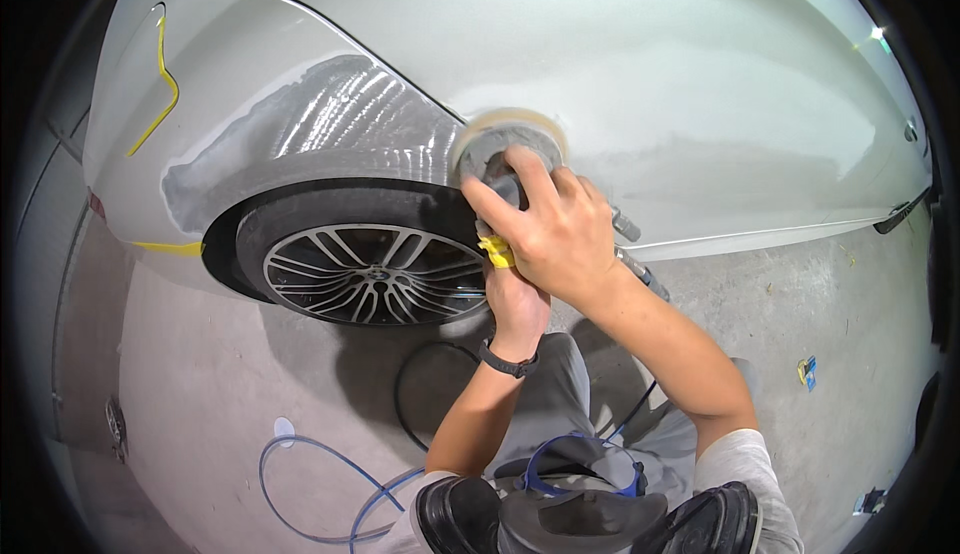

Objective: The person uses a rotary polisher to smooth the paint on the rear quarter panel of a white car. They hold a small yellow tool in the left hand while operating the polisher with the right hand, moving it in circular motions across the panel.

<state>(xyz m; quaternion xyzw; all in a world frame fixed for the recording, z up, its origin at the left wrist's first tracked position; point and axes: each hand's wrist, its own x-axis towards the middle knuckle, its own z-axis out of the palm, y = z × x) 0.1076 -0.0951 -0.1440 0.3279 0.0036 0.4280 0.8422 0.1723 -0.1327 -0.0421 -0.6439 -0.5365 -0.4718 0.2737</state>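
A round sander (515, 142) with a grey body and a tan-edged pad lies against the light-coloured car body (680, 94), just right of the panel seam above the wheel. My right hand (560, 229) is closed over its top, the thumb and fingers spread around the dark centre. My left hand (518, 304) grips the sander's handle from below, close to a wrap of yellow tape (496, 251); part of its fingers is hidden behind my right hand. On the panel left of the sander, a dull grey sanded patch (350, 114) with shiny streaks arches over the wheel.
Below the patch is the wheel (378, 274) with its black tyre. Yellow tape strips (172, 89) mark the panel at far left. A blue hose (300, 442) loops over the concrete floor (200, 384). Small scraps (808, 374) lie at right. A dark respirator (585, 516) fills the lower edge.
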